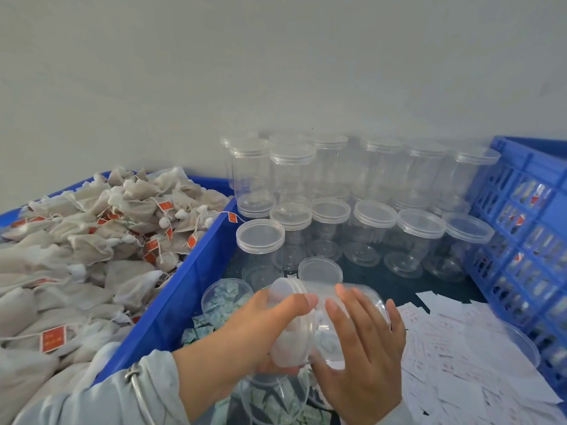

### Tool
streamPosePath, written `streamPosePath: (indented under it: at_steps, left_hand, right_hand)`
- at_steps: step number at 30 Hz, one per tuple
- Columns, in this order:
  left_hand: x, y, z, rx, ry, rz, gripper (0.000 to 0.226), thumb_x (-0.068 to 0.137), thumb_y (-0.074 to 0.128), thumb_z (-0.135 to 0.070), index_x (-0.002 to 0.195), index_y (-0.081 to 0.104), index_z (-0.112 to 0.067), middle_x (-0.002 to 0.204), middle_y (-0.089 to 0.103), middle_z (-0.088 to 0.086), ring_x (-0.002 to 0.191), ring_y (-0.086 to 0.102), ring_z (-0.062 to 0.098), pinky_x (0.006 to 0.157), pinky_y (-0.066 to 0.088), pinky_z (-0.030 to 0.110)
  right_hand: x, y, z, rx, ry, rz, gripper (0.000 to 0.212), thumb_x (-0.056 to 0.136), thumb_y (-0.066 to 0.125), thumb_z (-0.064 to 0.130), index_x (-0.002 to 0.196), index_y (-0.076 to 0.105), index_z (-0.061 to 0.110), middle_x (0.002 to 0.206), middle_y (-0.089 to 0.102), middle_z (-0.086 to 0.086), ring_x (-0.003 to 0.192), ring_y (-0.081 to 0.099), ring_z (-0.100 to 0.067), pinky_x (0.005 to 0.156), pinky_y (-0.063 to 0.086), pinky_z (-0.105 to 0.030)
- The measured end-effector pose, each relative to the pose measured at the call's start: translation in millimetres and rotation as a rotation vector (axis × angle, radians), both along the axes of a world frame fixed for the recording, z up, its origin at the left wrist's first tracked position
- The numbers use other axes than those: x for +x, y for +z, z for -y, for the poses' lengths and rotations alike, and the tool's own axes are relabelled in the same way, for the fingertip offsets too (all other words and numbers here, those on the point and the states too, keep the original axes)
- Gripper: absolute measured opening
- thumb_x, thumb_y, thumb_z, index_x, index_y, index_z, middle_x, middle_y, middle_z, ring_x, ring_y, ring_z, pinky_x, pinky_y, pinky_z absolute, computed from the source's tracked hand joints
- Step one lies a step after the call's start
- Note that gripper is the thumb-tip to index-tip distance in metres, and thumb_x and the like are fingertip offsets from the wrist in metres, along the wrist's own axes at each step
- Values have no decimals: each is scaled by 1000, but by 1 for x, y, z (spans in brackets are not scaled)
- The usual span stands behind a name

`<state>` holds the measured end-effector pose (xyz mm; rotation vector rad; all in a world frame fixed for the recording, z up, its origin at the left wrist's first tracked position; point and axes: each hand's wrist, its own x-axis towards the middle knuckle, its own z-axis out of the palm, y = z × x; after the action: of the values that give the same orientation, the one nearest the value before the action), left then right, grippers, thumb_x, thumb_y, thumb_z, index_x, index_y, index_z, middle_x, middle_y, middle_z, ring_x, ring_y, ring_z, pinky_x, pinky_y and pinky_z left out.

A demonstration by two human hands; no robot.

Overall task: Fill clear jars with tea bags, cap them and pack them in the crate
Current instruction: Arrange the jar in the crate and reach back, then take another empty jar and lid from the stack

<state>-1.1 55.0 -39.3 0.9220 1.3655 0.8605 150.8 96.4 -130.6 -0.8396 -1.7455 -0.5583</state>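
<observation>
Near the table's front edge, the left hand (276, 326) grips the lid (290, 329) of a clear jar (346, 320) lying on its side; the right hand (365, 348) fingers wrap the jar body. Left, a blue bin (171, 302) holds tea bags (92, 240). Capped empty jars (352, 194) stand at the far edge; the crate (527, 228) stands right.

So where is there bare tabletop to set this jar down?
One dark bare strip lies between the front row of capped jars and the paper slips, right of the loose lid. Elsewhere is crowded: sachets beside the tea bag bin, slips up to the crate.
</observation>
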Motion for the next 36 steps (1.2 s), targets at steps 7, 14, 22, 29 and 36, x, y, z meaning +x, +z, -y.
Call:
streamPosePath:
  at_steps: [7, 14, 22, 29, 36]
  left_hand:
    - [-2, 0, 0, -198, -7, 280, 96, 45, 84, -59, 121, 53, -11, 99, 67, 21, 72, 70, 35, 63, 57, 36]
    - [-5, 6, -3, -284, -57, 346, 102, 49, 78, -58, 131, 47, -6, 97, 66, 20, 71, 67, 31, 58, 58, 34]
    - [-6, 9, -3, -318, -83, 399, 103, 50, 77, -59, 131, 46, -3, 88, 66, 17, 66, 67, 28, 59, 59, 33]
    - [-6, 9, -2, -310, -109, 405, 102, 52, 75, -61, 131, 46, -3, 87, 66, 14, 71, 67, 24, 69, 60, 35]
    - [2, 10, 1, -203, -38, 465, 75, 81, 59, -57, 136, 48, -8, 97, 57, 13, 58, 63, 19, 48, 56, 28]
  right_hand:
    - [-1, 0, 0, 68, -55, 8, 46, 74, 61, 31, 119, 51, 21, 130, 50, -2, 126, 43, -18, 105, 28, -52]
    - [-4, 0, 0, 84, -81, -20, 41, 76, 59, 29, 116, 51, 20, 129, 57, -5, 126, 41, -19, 106, 27, -52]
    - [-6, -1, 0, 97, -118, -37, 39, 75, 60, 30, 112, 52, 19, 120, 57, -10, 125, 42, -21, 108, 25, -51]
    - [-7, -3, -1, 89, -111, -54, 40, 75, 60, 28, 113, 51, 19, 125, 51, -7, 127, 39, -21, 111, 22, -50]
    - [-6, -7, -2, 93, -134, -42, 41, 75, 63, 27, 113, 50, 17, 126, 50, -8, 134, 36, -20, 112, 19, -51]
